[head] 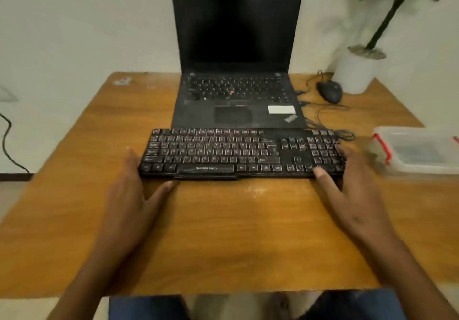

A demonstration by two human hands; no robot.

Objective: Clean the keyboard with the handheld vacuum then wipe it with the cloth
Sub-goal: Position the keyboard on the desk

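The black keyboard [242, 153] lay flat across the middle of the frame on the wooden worktop [223, 233], and both hands were on it. The left hand [129, 195] gripped its left end, fingers along the edge, thumb stretched under the front rim. The right hand [347, 183] held the right end, thumb pressing the front corner, fingers beside the number pad. Just behind the keyboard sat an open laptop [237, 71], screen dark. At upper right, a black mouse [329, 92] with its cable lay near a white plant pot [355, 71]. At the right edge sat a clear plastic box [419, 153] with red clips.
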